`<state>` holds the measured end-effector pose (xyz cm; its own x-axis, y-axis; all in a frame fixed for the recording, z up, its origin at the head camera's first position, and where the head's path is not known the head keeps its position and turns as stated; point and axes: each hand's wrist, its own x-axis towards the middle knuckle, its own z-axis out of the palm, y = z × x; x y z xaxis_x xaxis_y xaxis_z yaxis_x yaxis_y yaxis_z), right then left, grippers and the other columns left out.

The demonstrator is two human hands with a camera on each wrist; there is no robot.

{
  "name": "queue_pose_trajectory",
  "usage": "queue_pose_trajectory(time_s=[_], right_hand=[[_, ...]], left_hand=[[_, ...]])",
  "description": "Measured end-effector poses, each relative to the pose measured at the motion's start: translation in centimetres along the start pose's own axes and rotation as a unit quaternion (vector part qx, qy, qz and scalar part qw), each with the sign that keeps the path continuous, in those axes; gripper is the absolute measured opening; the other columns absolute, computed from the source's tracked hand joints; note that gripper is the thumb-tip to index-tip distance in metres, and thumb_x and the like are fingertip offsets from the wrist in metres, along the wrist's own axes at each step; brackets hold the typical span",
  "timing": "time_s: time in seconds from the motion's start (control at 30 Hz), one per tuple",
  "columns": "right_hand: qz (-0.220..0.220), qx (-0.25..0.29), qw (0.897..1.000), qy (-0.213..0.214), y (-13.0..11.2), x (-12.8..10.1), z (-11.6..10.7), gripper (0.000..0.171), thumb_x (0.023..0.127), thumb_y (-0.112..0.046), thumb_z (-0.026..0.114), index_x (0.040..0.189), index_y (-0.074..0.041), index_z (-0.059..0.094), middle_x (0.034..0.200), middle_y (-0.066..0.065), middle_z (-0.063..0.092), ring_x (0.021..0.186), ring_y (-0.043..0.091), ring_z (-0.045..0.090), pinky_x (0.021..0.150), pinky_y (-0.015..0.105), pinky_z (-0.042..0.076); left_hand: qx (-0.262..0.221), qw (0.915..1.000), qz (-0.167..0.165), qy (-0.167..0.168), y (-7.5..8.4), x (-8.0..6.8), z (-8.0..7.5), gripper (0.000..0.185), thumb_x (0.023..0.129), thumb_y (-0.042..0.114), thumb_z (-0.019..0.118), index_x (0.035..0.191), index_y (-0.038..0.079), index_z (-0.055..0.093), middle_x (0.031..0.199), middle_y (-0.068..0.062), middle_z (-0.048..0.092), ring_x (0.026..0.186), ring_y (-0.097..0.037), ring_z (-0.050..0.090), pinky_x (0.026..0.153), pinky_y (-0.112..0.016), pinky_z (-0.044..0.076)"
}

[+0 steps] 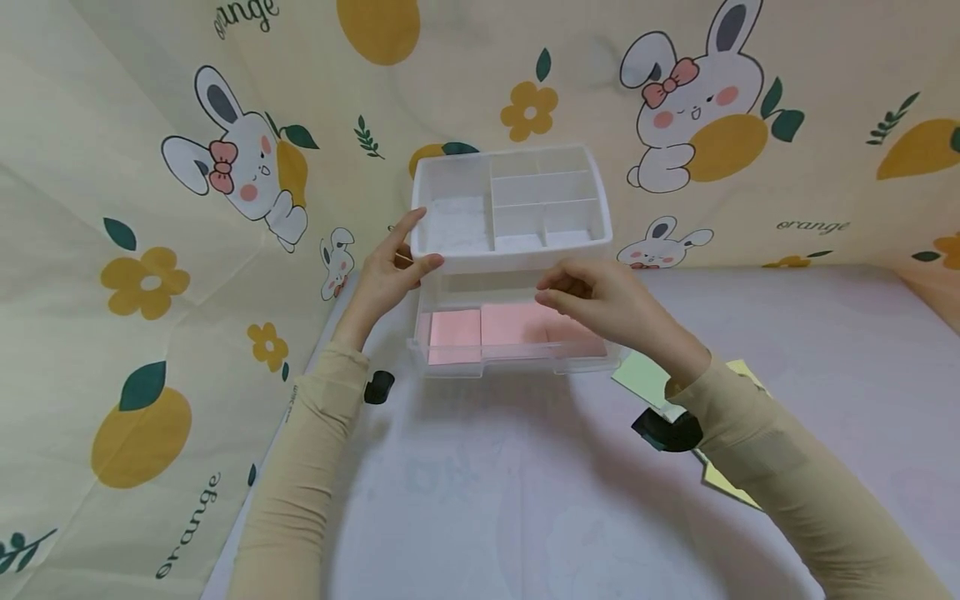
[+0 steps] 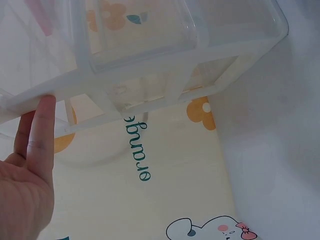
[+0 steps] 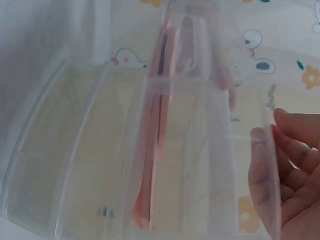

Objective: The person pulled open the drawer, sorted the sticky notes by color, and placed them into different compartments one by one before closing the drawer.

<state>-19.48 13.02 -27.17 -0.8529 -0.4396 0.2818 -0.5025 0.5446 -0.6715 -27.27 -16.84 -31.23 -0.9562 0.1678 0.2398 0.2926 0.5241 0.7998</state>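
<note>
Current state: the translucent storage box (image 1: 517, 260) stands at the far side of the desk (image 1: 450, 500), with its divided tray on top. The lower drawer (image 1: 453, 372) projects on the near side. The pink pieces (image 1: 453, 337) lie inside it, side by side from left to right.

Left grip (image 1: 386, 279): I hold the box at its near left corner, thumb at the near rim, a finger at the left edge.

Right grip (image 1: 603, 304): I hold it above the right part of the drawer, fingers curled, thumb close to the index finger. I cannot tell whether anything is caught between them.

Green paper (image 1: 637, 379) and yellow paper (image 1: 727, 487) lie to the right, partly under my sleeve.

Step, as I judge it: arranging the pink pieces. The next move probably calls for a steady left brace and a flat, unforced fit before closing the drawer.
</note>
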Motion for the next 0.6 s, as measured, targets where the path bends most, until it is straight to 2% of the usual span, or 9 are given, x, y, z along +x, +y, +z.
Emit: queue_pose_trajectory(time_s=[0.13, 0.33, 0.6], right_hand=[[-0.021, 0.033, 0.999, 0.021, -0.5, -1.0, 0.3, 0.01, 0.088, -0.023, 0.065, 0.093, -0.014, 0.068, 0.081, 0.007, 0.065, 0.065, 0.016, 0.055, 0.055, 0.019, 0.045], [-0.048, 0.089, 0.994, 0.03, -0.9, -2.5, 1.1, 0.006, 0.087, -0.013, 0.066, 0.091, -0.01, 0.067, 0.079, 0.008, 0.065, 0.065, 0.02, 0.06, 0.057, 0.021, 0.051], [-0.058, 0.12, 0.991, 0.025, -1.0, -4.8, 3.0, 0.008, 0.087, -0.009, 0.065, 0.095, -0.011, 0.066, 0.07, 0.001, 0.067, 0.063, 0.011, 0.061, 0.059, 0.022, 0.051]], left_hand=[[-0.002, 1.0, 0.001, 0.0, 0.1, -0.1, 0.0, 0.068, 0.079, 0.054, 0.064, 0.137, 0.055, 0.028, 0.095, -0.01, 0.053, 0.08, -0.021, 0.057, 0.07, -0.028, 0.054], [-0.002, 1.0, -0.002, 0.002, 0.2, -0.1, 0.0, 0.068, 0.08, 0.051, 0.064, 0.138, 0.053, 0.029, 0.096, -0.011, 0.053, 0.081, -0.021, 0.057, 0.071, -0.028, 0.054], [-0.003, 1.0, -0.004, 0.004, 0.0, 0.0, 0.0, 0.068, 0.079, 0.054, 0.064, 0.136, 0.055, 0.029, 0.094, -0.009, 0.052, 0.08, -0.021, 0.057, 0.071, -0.028, 0.055]])
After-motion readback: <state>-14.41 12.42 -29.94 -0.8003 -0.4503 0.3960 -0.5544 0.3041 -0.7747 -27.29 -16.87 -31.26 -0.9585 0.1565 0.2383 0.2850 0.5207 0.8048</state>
